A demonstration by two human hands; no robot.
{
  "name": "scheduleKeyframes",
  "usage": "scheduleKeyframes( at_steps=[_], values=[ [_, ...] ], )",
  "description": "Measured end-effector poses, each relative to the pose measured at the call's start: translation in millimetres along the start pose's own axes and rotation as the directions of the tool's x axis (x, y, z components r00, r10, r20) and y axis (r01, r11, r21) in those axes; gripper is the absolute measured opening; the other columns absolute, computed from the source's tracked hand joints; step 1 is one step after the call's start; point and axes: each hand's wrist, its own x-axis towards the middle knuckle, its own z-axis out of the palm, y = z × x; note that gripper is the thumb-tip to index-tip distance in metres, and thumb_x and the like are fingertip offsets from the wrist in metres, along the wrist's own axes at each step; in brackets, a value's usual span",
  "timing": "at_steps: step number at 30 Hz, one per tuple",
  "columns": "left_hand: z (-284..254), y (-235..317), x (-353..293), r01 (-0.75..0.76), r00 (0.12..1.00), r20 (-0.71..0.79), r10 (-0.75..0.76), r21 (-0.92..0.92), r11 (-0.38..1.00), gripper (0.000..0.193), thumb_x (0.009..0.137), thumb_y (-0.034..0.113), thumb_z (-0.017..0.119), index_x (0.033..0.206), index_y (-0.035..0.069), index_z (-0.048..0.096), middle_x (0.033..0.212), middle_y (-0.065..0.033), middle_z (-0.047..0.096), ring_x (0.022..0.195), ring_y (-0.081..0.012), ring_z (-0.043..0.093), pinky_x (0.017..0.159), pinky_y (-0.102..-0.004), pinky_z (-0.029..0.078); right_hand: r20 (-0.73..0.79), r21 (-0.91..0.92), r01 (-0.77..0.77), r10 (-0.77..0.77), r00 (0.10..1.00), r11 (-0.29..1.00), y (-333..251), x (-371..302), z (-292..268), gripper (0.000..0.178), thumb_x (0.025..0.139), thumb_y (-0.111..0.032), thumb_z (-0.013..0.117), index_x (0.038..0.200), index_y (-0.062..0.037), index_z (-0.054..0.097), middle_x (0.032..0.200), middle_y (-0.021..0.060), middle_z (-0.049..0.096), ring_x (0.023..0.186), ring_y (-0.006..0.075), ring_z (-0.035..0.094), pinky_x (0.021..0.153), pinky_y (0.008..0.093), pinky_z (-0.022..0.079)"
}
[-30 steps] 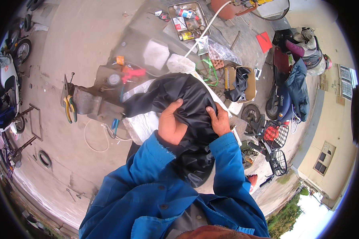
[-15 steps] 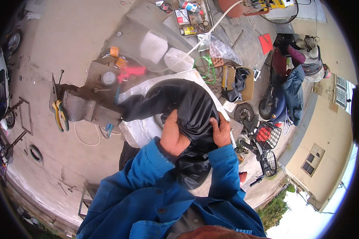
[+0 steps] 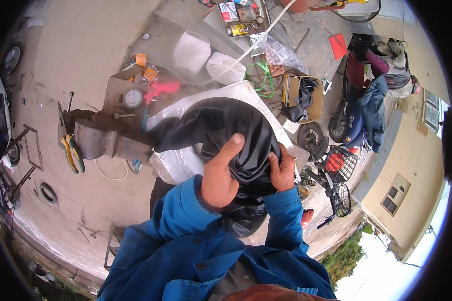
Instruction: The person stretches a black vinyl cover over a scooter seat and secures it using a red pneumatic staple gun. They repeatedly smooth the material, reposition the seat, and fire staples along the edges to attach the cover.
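Note:
A limp black rubber inner tube is draped in folds over a white slab in front of me, and its near end hangs toward my chest. My left hand is at the tube's inner side, thumb pointing up along the rubber; its other fingers are hidden in the folds. With my right hand I grip the tube's right edge, thumb and fingers bent around it. Left of the tube is a metal bench with a vise. Yellow-handled pliers hang at its left end.
On the bench are a round gauge and a pink air gun. Beyond lie an open cardboard box, a tray of cans and a pale hose. Scooters stand at the right, a loose tire at the left.
My left thumb has risen and now points up over the tube, with the hand slightly higher. My right hand has shifted slightly right and down along the tube's edge.

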Motion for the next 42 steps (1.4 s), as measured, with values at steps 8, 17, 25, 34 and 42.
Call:
scheduleKeyframes(
  at_steps=[8,17,25,34,42],
  values=[
    [111,-2,-68,0.046,0.874,0.48,-0.075,0.071,0.996,0.052,0.106,0.01,0.07,0.153,0.001,0.049,0.129,-0.011,0.07,0.107,-0.0166,0.068,0.093,-0.0299,0.056,-0.521,0.134,0.198,-0.101,0.847,0.971,-38,-92,-54,0.066,0.101,-0.038,0.072,0.147,0.0057,0.056,0.12,0.023,0.076,0.102,0.0339,0.075,0.092,0.0464,0.058],
    [126,11,-126,-0.426,0.86,0.38,0.341,0.166,0.889,0.05,0.101,0.001,0.063,0.15,-0.004,0.052,0.141,-0.0193,0.065,0.128,-0.0341,0.064,0.113,-0.051,0.05,-0.631,-0.092,0.255,-0.255,0.733,0.963,-91,-109,-45,0.055,0.091,-0.007,0.068,0.143,0.0065,0.057,0.117,0.0318,0.07,0.099,0.0471,0.071,0.091,0.0478,0.055],
    [89,15,-178,-0.104,0.892,0.446,0.077,0.037,0.994,0.052,0.096,0.005,0.051,0.147,-0.003,0.057,0.147,-0.0223,0.063,0.137,-0.0407,0.061,0.119,-0.0639,0.046,-0.675,0.044,0.386,-0.258,0.691,0.921,-109,-148,-52,0.057,0.091,-0.016,0.078,0.142,-0.0013,0.056,0.123,0.0256,0.069,0.109,0.0478,0.069,0.091,0.049,0.057],
    [104,3,-202,-0.213,0.89,0.452,0.051,0.316,0.925,0.057,0.111,0.042,0.056,0.155,0.005,0.052,0.156,-0.0189,0.057,0.142,-0.0411,0.057,0.12,-0.0632,0.044,-0.644,0.104,0.482,-0.31,0.699,0.87,-94,-153,-61,0.057,0.091,-0.019,0.079,0.141,-0.0041,0.055,0.121,0.0214,0.07,0.106,0.0455,0.069,0.086,0.0495,0.057],
    [102,-18,-205,-0.327,0.893,0.434,0.12,0.44,0.836,0.06,0.11,0.032,0.059,0.158,0.0,0.043,0.157,-0.0219,0.055,0.141,-0.0426,0.057,0.118,-0.0625,0.046,-0.615,0.174,0.501,-0.304,0.728,0.847,-82,-143,-69,0.056,0.091,-0.021,0.079,0.14,-0.0046,0.057,0.121,0.0211,0.07,0.104,0.0457,0.07,0.084,0.0502,0.057]
  ],
)
